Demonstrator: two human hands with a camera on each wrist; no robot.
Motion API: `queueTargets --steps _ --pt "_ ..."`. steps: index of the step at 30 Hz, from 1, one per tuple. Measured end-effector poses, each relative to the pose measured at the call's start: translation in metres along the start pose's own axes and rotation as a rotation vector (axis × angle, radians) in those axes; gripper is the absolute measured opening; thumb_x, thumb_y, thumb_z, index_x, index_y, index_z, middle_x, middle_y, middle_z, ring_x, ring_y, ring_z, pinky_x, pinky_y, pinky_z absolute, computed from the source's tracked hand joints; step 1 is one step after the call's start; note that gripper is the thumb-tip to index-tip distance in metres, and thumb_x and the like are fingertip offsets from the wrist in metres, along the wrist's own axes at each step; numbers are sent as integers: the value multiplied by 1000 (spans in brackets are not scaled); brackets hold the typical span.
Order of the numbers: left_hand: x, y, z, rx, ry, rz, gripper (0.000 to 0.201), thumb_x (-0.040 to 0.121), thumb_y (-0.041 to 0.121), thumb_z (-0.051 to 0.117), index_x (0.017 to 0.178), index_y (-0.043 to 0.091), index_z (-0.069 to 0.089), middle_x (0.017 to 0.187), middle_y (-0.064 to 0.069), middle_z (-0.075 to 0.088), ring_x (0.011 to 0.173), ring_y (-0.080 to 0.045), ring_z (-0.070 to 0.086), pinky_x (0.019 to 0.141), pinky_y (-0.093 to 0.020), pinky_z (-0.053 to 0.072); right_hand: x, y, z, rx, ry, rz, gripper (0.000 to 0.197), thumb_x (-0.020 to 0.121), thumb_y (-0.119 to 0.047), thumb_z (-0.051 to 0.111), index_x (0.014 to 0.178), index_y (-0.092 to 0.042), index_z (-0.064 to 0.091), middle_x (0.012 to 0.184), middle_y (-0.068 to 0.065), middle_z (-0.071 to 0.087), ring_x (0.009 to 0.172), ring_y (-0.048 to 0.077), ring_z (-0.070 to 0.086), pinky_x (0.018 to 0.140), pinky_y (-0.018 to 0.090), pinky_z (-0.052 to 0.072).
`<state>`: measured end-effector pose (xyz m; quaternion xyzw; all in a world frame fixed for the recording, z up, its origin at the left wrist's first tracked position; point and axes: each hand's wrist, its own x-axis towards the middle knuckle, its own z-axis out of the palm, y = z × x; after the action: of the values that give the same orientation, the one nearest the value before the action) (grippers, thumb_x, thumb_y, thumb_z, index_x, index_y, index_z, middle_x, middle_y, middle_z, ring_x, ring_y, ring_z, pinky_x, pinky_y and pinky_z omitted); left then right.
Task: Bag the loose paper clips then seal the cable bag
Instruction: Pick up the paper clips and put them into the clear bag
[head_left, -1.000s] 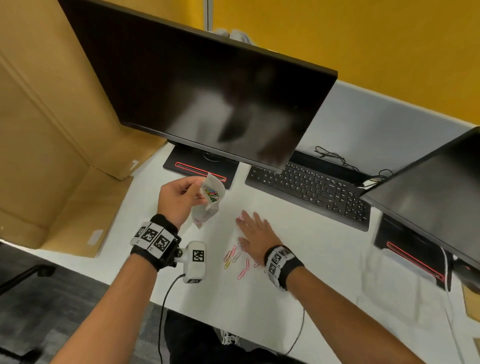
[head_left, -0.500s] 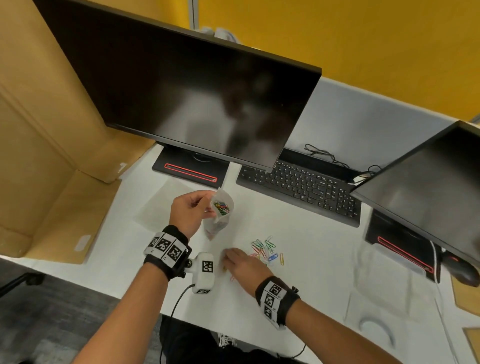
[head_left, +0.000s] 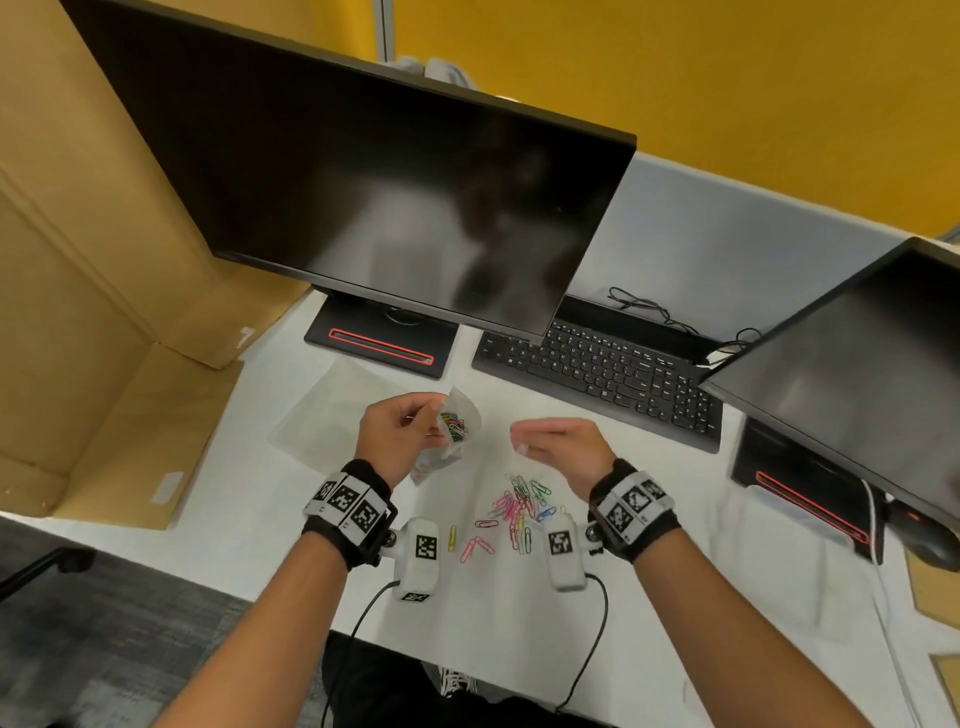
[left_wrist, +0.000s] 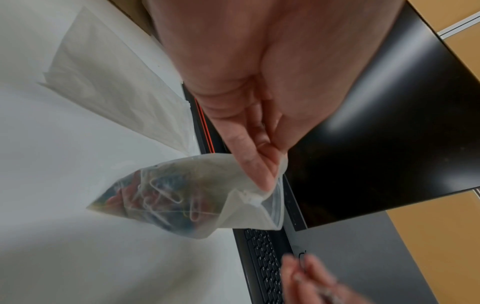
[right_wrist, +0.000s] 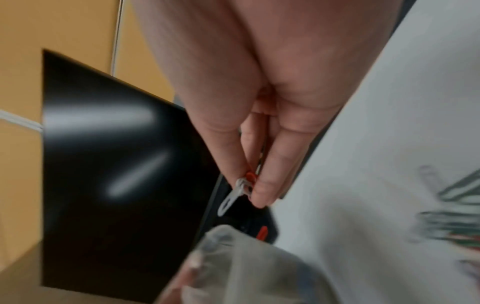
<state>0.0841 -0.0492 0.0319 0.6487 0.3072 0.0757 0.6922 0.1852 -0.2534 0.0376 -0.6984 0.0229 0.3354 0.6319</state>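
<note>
My left hand (head_left: 402, 431) holds a small clear bag (head_left: 457, 427) by its open mouth above the white desk; coloured paper clips lie inside it (left_wrist: 161, 199). In the left wrist view my fingers (left_wrist: 255, 164) pinch the bag's top edge. My right hand (head_left: 545, 441) hovers right of the bag, fingers pinched on a few paper clips (right_wrist: 240, 190), one white and one red. A loose heap of coloured paper clips (head_left: 514, 512) lies on the desk below both hands. A larger clear bag (head_left: 332, 410) lies flat left of my left hand.
A big monitor (head_left: 363, 197) stands behind the hands, its base (head_left: 382, 345) just beyond the flat bag. A black keyboard (head_left: 602, 371) lies to the right, a second monitor (head_left: 857, 364) at far right. Brown cardboard (head_left: 104, 312) stands on the left.
My right hand has lifted off the desk with a few clips pinched and moved up toward the bag. The clip heap it was covering now shows. The left hand still holds the bag up.
</note>
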Motion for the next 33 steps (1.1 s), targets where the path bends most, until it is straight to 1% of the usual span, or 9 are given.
queueTargets --steps 4,7,15,17,19,21,26,29,33 --pt "-4 0 4 -2 -24 4 17 92 7 64 106 3 73 89 -15 73 67 -11 71 72 -35 63 3 -28 31 57 -89 -5 19 86 1 64 103 9 68 98 21 71 84 20 70 75 21 58" --pt "-5 0 6 -10 -38 12 17 93 5 62 106 0 72 83 -14 71 64 -9 70 69 -28 62 8 -26 49 -120 -104 -31 20 90 -3 61 106 6 68 104 21 70 90 22 68 86 29 57" --pt "0 -1 -1 -64 -2 -16 16 93 6 63 105 4 73 83 -13 69 64 -11 69 74 -35 63 -29 2 41 -579 29 -435 25 89 -2 54 89 -16 75 88 -3 72 77 15 67 76 32 58" --pt "0 0 -2 -79 -3 -23 15 93 6 64 104 5 73 79 -9 68 64 -12 69 73 -34 63 -43 32 48 -948 -170 -536 29 92 -5 50 109 -17 71 115 0 68 102 14 63 94 33 51" --pt "-1 0 -4 -88 -5 -30 14 92 6 64 103 6 73 73 -6 67 64 -13 69 74 -35 62 -49 73 54 -1277 -408 -652 42 93 -7 47 134 -14 52 146 7 45 134 22 43 112 39 36" --pt "-2 2 -5 -82 -8 -28 14 92 7 64 102 5 73 71 -5 66 65 -14 68 73 -34 62 -50 110 50 -1507 -537 -741 54 92 -13 52 144 -13 35 156 10 25 143 29 26 115 47 28" --pt "-5 1 -11 -95 10 -13 14 91 5 66 102 0 73 68 -3 66 67 -17 64 69 -32 62 -48 127 10 -1845 -335 -682 65 92 -26 53 149 -12 25 159 14 16 144 37 20 113 56 25" --pt "-9 -2 -11 -62 -9 -12 14 90 4 66 102 1 74 68 0 69 71 -19 66 73 -37 62 -39 124 -5 -1804 -162 -566 75 70 -17 76 138 -11 47 149 16 39 130 41 45 101 51 44" --pt "-11 -4 -6 -28 -28 -17 13 90 7 67 101 6 75 72 -1 70 75 -21 69 77 -40 61 -26 116 -12 -1713 -181 -570 72 32 0 87 102 -8 73 107 12 70 87 26 70 55 28 59"
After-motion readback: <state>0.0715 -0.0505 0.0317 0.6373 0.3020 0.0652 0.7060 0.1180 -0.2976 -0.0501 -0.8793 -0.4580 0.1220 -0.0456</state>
